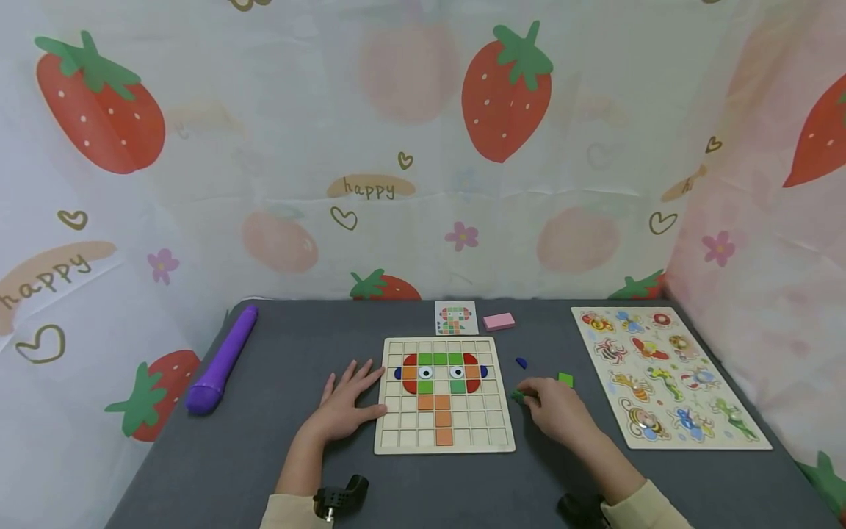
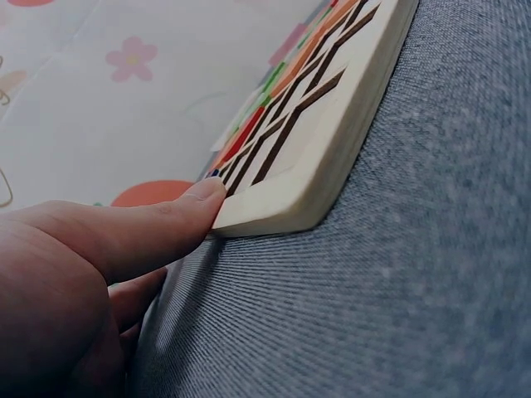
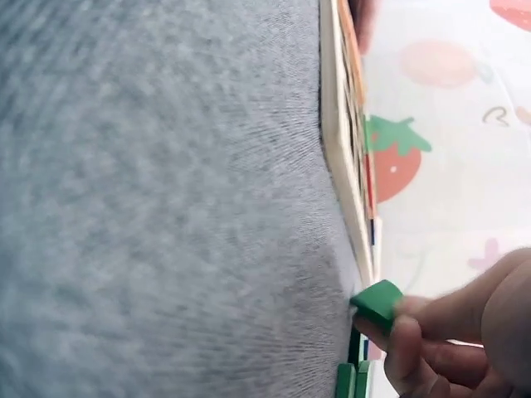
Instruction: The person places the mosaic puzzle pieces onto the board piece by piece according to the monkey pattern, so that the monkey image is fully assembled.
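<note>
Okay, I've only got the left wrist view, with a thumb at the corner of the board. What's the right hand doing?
Observer: The right hand is pinching a dark green piece, just off the board's right side.
Operator: Any blue piece lying loose over there?
Observer: Yes, one blue piece lies on the table beyond the right hand.
Operator: And what's out past the left hand, on its left?
Observer: A purple, microphone-shaped thing, lying near the table's left edge.
</note>
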Motion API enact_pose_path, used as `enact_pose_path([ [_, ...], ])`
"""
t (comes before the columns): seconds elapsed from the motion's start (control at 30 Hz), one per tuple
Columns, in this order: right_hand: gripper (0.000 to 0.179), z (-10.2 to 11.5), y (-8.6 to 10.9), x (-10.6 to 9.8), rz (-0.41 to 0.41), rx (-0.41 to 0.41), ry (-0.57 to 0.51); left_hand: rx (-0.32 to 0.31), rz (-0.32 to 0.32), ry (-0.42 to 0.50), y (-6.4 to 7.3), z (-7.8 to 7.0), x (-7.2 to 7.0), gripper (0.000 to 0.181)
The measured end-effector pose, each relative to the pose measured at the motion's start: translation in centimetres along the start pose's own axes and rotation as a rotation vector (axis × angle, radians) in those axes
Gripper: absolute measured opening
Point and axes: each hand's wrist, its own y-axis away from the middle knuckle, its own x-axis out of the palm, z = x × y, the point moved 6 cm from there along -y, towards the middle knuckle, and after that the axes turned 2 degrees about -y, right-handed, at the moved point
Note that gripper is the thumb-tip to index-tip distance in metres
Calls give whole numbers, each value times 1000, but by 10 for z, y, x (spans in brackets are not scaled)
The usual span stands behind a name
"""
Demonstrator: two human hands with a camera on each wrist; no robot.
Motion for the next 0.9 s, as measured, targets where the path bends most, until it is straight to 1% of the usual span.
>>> enact_pose_path([
  [0.1,21,2,0,-2,-23,-3,15,-10,9,-8,0,2,1,75],
  [0.2,22,4,-2,-2,-22,13,16,-12,7,-8,1,2,0,75],
  [0.3,19,6,-3,-3,-25,19,6,-15,0,-7,1,1,-1,75],
  [0.47,9,12,-3,-7,-43,17,-50,-18,0,-11,-1,1,0,75],
  [0.7,10,31,-2,-8,-49,-31,-117,-18,-3,-2,-1,3,1,75],
  [0.9,8,47,-3,-2,-17,-31,-187,-21,-2,-10,-2,2,1,75],
])
